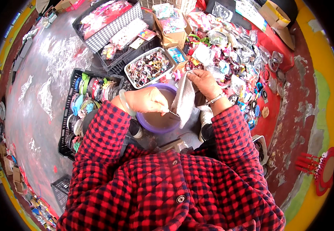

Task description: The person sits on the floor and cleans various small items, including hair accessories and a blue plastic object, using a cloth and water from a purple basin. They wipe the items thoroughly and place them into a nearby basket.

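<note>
Pinching beaded-looking strip (174, 114) in left hand (149, 101); pinching pale cloth (184, 98) by upper edge in right hand (206, 83); holding both above purple basin (157, 129); seemingly wiping; best keeping cloth taut, rubbing strip lightly

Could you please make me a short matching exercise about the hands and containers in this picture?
Column one:
1. Left hand
2. Right hand
3. Basin
4. Basket beyond the basin

Column two:
A. purple
B. grips the upper end of the pale cloth
C. white, holding small accessories
D. grips a thin dark item

Pairs: 1-D; 2-B; 3-A; 4-C
</note>
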